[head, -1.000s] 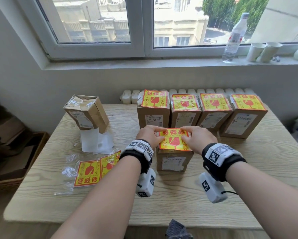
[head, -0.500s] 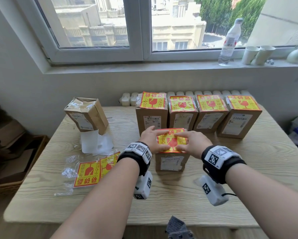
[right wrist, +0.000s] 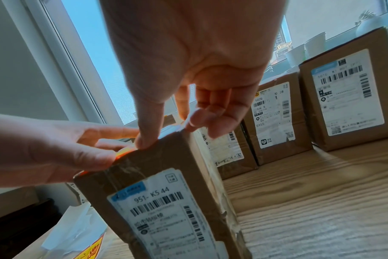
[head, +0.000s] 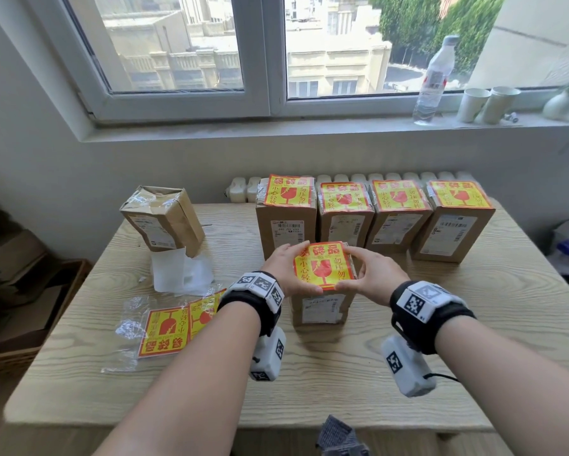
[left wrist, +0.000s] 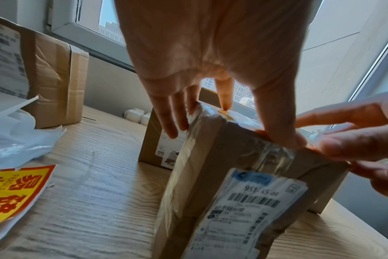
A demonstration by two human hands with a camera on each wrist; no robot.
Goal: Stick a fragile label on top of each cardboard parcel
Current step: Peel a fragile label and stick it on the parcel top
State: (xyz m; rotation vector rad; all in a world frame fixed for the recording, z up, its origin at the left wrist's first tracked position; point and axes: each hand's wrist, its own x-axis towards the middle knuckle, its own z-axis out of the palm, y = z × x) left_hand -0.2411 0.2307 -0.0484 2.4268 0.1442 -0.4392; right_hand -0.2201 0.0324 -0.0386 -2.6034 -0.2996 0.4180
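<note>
A small upright cardboard parcel stands mid-table with a yellow and red fragile label on its top. My left hand lies at the label's left edge. Its thumb presses the near top edge and its other fingers reach over the far left corner. My right hand mirrors it on the right, thumb on the near edge. Behind stand several labelled parcels. One unlabelled parcel sits tilted at the back left. Spare labels lie in a clear sleeve at the left.
Peeled white backing paper lies beside the unlabelled parcel. A radiator runs behind the table. On the windowsill stand a bottle and paper cups. A crate sits on the floor at the left.
Both hands slid from the middle of the label out to its left and right edges, and the thumbs came down onto the near edge. The parcel stayed in place.
</note>
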